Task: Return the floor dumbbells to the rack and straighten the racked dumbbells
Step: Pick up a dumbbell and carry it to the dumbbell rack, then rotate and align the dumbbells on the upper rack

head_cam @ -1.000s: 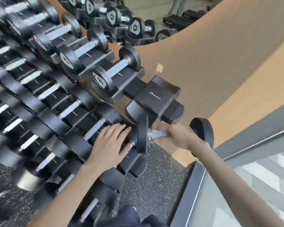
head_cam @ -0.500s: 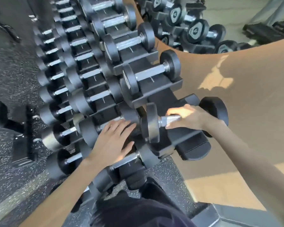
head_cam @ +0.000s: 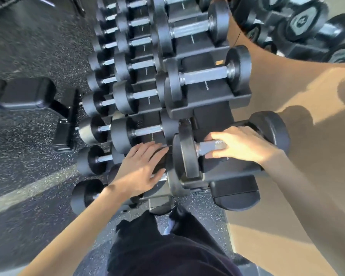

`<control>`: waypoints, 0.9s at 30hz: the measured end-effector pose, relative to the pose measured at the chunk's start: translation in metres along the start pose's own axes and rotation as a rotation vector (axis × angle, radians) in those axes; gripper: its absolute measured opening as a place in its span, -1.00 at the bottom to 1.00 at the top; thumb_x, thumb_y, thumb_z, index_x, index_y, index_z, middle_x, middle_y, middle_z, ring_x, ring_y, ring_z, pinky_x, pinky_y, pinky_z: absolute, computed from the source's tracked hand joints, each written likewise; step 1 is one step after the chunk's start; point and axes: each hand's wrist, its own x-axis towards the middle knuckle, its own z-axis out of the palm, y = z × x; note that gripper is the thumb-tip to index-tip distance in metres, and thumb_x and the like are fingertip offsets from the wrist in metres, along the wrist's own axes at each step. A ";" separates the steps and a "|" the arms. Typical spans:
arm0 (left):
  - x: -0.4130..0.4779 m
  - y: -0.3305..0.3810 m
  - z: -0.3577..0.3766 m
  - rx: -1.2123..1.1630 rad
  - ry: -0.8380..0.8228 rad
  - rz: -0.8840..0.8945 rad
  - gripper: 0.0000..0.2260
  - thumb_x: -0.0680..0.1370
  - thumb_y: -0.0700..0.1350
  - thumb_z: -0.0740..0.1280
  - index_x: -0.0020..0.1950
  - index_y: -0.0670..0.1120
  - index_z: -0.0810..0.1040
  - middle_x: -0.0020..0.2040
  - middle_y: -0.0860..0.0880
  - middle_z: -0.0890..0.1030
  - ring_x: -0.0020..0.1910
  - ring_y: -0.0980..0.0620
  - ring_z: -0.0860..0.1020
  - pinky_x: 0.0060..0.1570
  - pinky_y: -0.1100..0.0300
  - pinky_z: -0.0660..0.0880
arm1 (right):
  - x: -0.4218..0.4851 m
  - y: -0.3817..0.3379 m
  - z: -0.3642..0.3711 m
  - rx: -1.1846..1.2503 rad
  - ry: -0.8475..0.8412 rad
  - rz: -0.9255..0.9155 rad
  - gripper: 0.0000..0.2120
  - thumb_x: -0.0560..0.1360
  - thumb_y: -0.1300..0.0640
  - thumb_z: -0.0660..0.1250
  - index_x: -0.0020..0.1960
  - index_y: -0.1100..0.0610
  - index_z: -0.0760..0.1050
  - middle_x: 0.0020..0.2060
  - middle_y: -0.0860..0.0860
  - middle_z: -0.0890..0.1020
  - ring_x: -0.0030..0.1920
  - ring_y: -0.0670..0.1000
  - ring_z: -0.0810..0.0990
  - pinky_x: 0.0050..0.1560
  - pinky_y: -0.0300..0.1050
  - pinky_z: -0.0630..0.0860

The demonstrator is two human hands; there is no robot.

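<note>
Gripping a black dumbbell (head_cam: pixel 187 154) by its silver handle, right hand (head_cam: pixel 241 144) curled; left hand (head_cam: pixel 141 166) flat.

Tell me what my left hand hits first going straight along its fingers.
Left hand likely meets the inner head of the dumbbell gripped by your right hand; depth is unclear.

Gym corner: rubber floor, a bench end, a tan wall.

Black speckled rubber floor (head_cam: pixel 38 46) fills the left side, crossed low down by a pale stripe (head_cam: pixel 28 193) that slants up toward the right. At the left edge sits a black padded bench piece (head_cam: pixel 26 94), too blurred to make out well, with a dark metal foot (head_cam: pixel 65 124) just beside it. On the right stands a tan wall (head_cam: pixel 317 176), part in bright sun and part in soft shadow.
</note>
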 end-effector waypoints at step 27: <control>0.003 -0.139 -0.048 -0.004 -0.018 0.902 -0.51 0.54 0.09 0.16 0.42 -0.10 0.39 0.36 -0.10 0.46 0.34 -0.10 0.39 0.31 -0.08 0.33 | -0.077 -0.321 0.078 0.302 0.792 1.074 -0.42 0.53 0.07 0.25 0.48 0.18 0.15 0.38 0.18 0.31 0.28 0.24 0.41 0.18 0.14 0.38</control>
